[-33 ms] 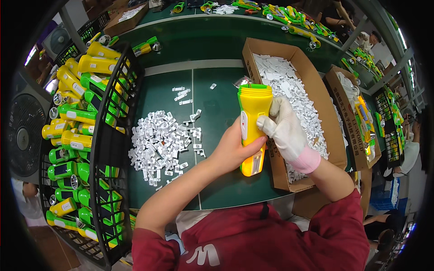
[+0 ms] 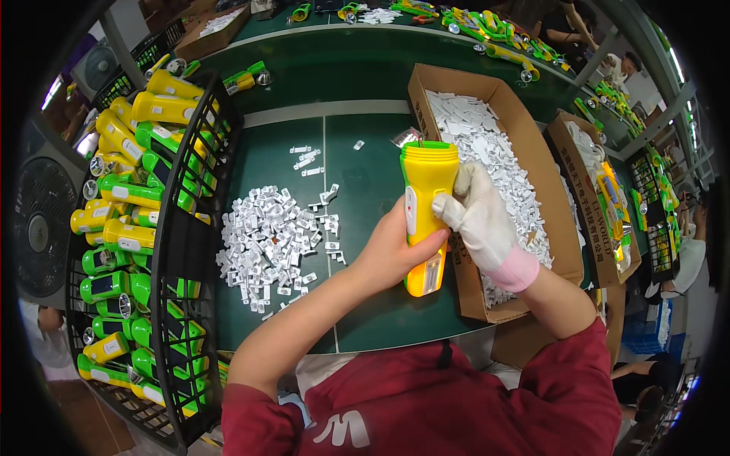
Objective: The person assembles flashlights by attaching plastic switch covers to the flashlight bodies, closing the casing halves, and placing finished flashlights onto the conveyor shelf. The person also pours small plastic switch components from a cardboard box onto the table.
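A yellow and green flashlight [image 2: 430, 182] stands nearly upright over the table, its threaded open end at the top. My bare left hand [image 2: 394, 249] is wrapped round its lower body, thumb across the front. My right hand [image 2: 480, 216], in a white glove with a pink cuff, is closed against the flashlight's right side. Its thumb presses near the front; its other fingertips are partly hidden. A shiny reflector [image 2: 407, 137] shows behind the open end. On the front is a white switch plate [image 2: 411, 210]. A heap of small white plastic parts [image 2: 266, 247] lies left of my left hand.
A black basket [image 2: 171, 228] full of flashlights stands at the left. Right of my hands, a cardboard box [image 2: 559, 235] holds many white pieces; another carton [image 2: 585, 190] stands beyond. A flashlight [image 2: 245, 78] lies at the far left. More assemblies [image 2: 494, 30] lie along the back bench.
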Action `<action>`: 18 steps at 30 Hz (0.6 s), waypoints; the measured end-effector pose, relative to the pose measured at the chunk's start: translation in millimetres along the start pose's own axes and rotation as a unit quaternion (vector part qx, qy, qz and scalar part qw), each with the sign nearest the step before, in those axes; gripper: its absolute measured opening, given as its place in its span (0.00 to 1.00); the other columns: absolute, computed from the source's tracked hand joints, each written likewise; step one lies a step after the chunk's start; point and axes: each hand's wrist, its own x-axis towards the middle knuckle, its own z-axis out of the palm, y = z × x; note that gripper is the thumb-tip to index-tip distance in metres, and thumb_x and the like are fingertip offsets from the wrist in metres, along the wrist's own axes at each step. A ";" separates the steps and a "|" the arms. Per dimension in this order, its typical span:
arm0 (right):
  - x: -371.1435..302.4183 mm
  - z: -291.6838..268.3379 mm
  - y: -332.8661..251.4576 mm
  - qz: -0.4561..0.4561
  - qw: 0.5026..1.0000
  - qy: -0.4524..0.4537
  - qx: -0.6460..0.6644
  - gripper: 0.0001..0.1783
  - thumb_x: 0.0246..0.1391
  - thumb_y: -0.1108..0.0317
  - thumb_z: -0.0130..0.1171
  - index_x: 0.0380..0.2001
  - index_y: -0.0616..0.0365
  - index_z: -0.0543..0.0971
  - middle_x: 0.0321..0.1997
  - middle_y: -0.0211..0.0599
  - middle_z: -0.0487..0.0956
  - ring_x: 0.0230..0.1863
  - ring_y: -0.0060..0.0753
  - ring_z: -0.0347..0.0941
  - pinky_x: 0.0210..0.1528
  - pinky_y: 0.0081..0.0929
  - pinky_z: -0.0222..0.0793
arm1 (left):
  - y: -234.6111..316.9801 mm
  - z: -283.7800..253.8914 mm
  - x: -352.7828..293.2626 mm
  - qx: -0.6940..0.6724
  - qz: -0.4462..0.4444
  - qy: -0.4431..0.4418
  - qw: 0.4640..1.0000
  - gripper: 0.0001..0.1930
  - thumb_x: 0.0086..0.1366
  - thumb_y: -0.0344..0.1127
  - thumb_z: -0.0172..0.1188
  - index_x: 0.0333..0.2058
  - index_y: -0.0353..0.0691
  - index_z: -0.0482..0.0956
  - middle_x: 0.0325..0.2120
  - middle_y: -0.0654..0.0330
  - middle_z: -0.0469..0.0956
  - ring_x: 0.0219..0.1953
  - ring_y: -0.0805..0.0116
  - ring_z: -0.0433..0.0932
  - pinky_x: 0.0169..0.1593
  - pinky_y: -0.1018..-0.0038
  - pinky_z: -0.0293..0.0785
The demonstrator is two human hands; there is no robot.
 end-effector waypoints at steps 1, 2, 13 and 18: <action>0.8 -0.4 1.1 -0.015 1.000 0.006 -0.020 0.16 0.46 0.62 0.57 0.30 0.60 0.64 0.25 0.32 0.63 0.26 0.26 0.61 0.31 0.25 0.61 | -0.2 0.0 0.1 -0.002 -0.008 0.004 1.000 0.19 0.57 0.31 0.56 0.46 0.36 0.62 0.34 0.59 0.73 0.33 0.72 0.75 0.39 0.73 0.72; 1.3 -0.4 1.5 -0.029 0.999 0.013 -0.039 0.16 0.46 0.61 0.57 0.29 0.60 0.64 0.24 0.32 0.63 0.26 0.26 0.60 0.30 0.25 0.61 | -0.9 0.3 0.0 -0.002 -0.007 0.005 1.000 0.19 0.57 0.31 0.56 0.46 0.36 0.62 0.34 0.59 0.73 0.33 0.72 0.75 0.39 0.73 0.72; 4.5 -2.0 -0.3 -0.041 0.999 -0.030 0.015 0.20 0.44 0.59 0.59 0.33 0.61 0.64 0.27 0.34 0.64 0.29 0.28 0.62 0.34 0.26 0.63 | 2.0 -2.0 -0.9 -0.072 -0.007 0.003 0.997 0.19 0.57 0.32 0.56 0.46 0.36 0.62 0.35 0.58 0.73 0.36 0.72 0.74 0.41 0.73 0.71; 2.4 -6.5 -1.2 -0.053 0.996 -0.047 -0.061 0.23 0.42 0.59 0.61 0.36 0.60 0.63 0.30 0.35 0.64 0.30 0.30 0.64 0.36 0.28 0.63 | -1.0 -2.6 -1.4 -0.088 -0.030 -0.010 0.996 0.19 0.57 0.32 0.55 0.46 0.36 0.62 0.36 0.57 0.73 0.38 0.71 0.74 0.42 0.72 0.71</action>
